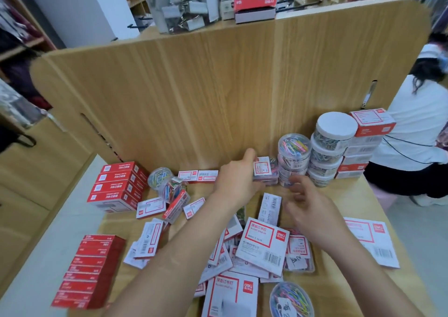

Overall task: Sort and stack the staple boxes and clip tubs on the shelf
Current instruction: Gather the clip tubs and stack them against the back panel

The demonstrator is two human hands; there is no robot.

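Note:
My left hand [236, 173] grips a small flat clear clip box with a red-and-white label [263, 167], set on a low pile against the wooden back panel. My right hand [308, 202] hovers just right of it, fingers spread, holding nothing. A stack of clear tubs of coloured clips [293, 158] stands beside the box, with a taller stack of white-lidded tubs [331, 147] further right. Red-and-white staple boxes lie scattered in a heap [261, 244] under my forearms. Red staple boxes are stacked at the left [116, 185] and near left [89, 270].
A stack of white-and-red boxes [363, 144] stands at the far right by the panel. Two clip tubs [167, 181] lie tipped at the left. One tub of coloured clips [291, 299] sits at the front edge. A person in a white top [417, 132] crouches beyond the shelf's right side.

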